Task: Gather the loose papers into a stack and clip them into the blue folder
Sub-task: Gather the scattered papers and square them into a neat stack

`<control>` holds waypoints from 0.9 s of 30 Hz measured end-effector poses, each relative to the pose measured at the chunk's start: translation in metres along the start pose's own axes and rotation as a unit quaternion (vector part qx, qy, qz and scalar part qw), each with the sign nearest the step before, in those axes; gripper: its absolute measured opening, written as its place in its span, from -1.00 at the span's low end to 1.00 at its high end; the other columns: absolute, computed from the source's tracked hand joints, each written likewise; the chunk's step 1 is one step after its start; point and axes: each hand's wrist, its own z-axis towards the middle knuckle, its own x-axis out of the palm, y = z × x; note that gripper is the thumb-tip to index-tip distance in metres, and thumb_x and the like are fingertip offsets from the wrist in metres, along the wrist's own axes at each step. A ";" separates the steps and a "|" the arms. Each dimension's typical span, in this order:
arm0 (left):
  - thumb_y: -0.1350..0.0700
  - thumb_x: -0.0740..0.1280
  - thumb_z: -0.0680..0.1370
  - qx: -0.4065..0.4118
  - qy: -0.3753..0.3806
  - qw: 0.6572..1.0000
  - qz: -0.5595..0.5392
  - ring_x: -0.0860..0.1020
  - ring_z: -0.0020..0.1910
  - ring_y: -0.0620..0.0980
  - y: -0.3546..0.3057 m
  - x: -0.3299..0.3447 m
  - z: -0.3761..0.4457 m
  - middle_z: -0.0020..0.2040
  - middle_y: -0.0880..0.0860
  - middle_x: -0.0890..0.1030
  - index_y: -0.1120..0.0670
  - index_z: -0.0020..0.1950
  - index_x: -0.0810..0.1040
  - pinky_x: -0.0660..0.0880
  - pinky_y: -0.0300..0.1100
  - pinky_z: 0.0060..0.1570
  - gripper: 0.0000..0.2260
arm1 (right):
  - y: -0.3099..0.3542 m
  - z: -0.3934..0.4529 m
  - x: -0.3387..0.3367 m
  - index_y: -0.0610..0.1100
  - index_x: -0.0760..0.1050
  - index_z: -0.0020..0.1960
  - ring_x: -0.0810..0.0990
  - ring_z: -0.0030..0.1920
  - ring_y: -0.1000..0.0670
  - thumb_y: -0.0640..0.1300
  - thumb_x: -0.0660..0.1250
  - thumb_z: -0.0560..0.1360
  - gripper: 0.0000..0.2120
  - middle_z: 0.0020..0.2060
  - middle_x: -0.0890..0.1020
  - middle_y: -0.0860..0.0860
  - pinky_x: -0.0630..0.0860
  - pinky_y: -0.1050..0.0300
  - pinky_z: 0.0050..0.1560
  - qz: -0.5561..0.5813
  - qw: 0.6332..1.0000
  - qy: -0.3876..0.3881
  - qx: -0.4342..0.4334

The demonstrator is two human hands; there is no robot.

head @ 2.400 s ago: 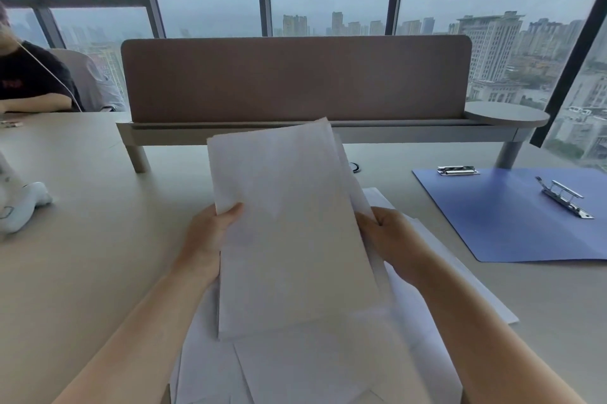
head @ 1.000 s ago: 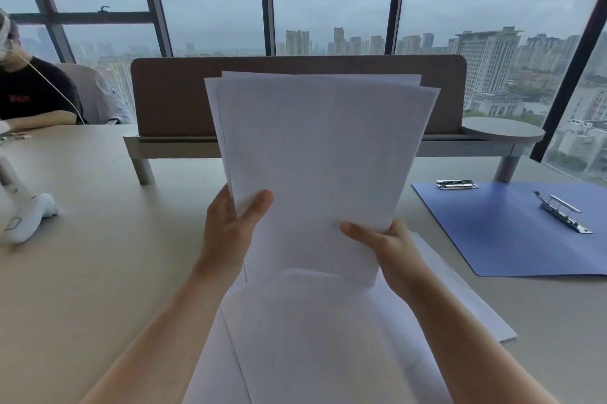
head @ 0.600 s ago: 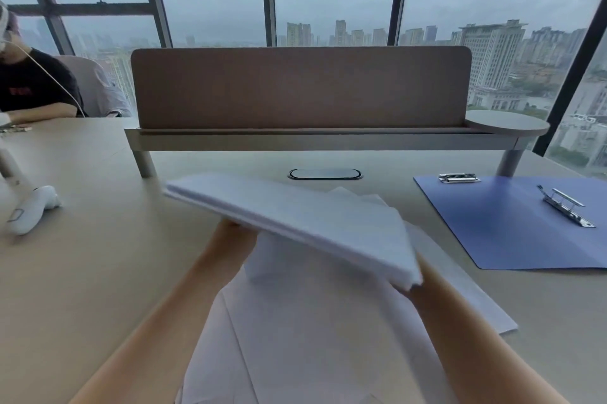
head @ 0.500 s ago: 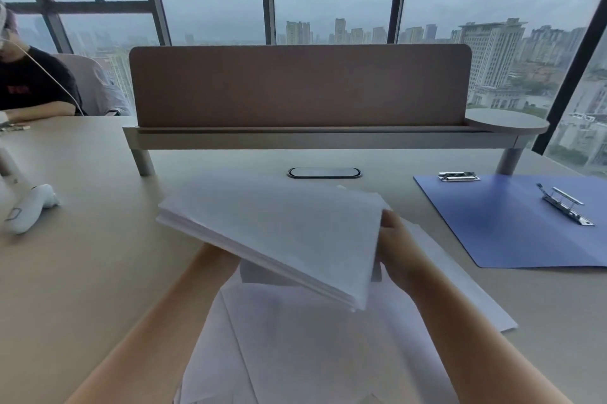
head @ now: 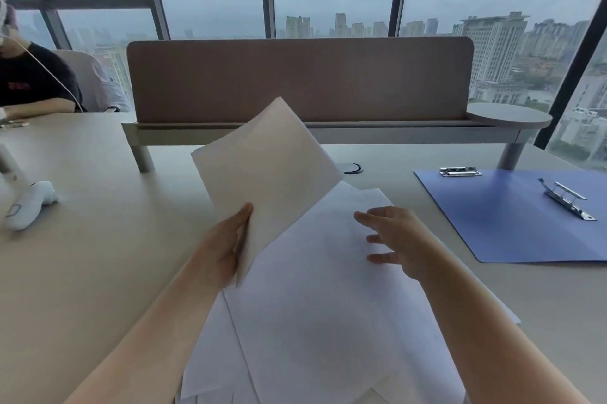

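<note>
Head camera view, looking forward and down over a pale beige table (head: 82, 272), read from left to right. At the upper left of the frame another person (head: 29, 81) in a black shirt sits at the table's far side. Below, at the left edge, a white handheld device (head: 28, 205) lies on the tabletop.

Left of centre, the left hand (head: 223, 249) grips a gathered stack of white papers (head: 266, 170) by its lower corner, thumb on the front face, the other fingers hidden behind. The stack is lifted off the table and tilted, its top corner overlapping a brown desk divider (head: 299, 78) that runs across the middle of the frame.

Centre and bottom, more loose papers (head: 315, 321) lie overlapping on the table. The right hand (head: 397, 242) is spread open just above their upper right part, fingers straight and pointing left; whether it touches them cannot be told.

At the right of the frame the blue folder (head: 512, 223) lies open and flat, well apart from both hands, with a silver metal clip (head: 566, 200) on its inner face and a second silver clip (head: 460, 171) at its top left edge.
</note>
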 end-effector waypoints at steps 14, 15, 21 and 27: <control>0.06 0.31 0.61 0.039 -0.033 0.998 -0.035 0.58 -0.52 -0.17 -0.008 -0.001 0.001 -0.36 -0.14 0.68 0.05 -0.08 0.57 0.44 -0.28 0.02 -0.88 | -0.026 -0.002 0.014 0.16 0.10 0.60 -0.03 0.62 0.04 0.55 0.41 0.17 0.12 0.62 0.09 0.11 -0.08 -0.11 0.56 -0.524 0.832 0.096 -0.153; 0.06 0.31 0.62 0.043 -0.027 0.998 -0.046 0.57 -0.53 -0.16 -0.012 -0.003 0.003 -0.34 -0.15 0.67 0.05 -0.09 0.57 0.48 -0.30 -0.03 -0.87 | -0.029 0.001 0.015 0.16 0.04 0.61 -0.11 0.62 0.05 0.57 0.37 0.17 0.15 0.63 0.01 0.11 -0.15 -0.13 0.57 -0.526 0.832 0.088 -0.149; 0.08 0.35 0.53 0.028 0.032 0.987 -0.156 0.46 -0.60 -0.19 -0.027 -0.022 0.010 -0.39 -0.09 0.58 0.02 0.00 0.56 0.38 -0.37 -0.58 -0.92 | -0.030 0.016 0.026 0.11 -0.05 0.63 -0.16 0.63 0.01 0.67 0.20 0.16 0.21 0.64 -0.07 0.10 -0.16 -0.21 0.57 -0.523 0.846 0.014 -0.102; 0.08 0.30 0.59 -0.001 0.028 0.989 -0.147 0.47 -0.61 -0.16 -0.020 -0.022 0.012 -0.46 -0.06 0.56 0.07 -0.11 0.53 0.41 -0.35 -0.59 -0.89 | -0.034 0.018 0.032 0.02 0.11 0.60 0.11 0.59 -0.07 0.71 0.00 0.17 0.19 0.60 0.18 0.01 0.09 -0.19 0.50 -0.542 0.829 -0.091 -0.104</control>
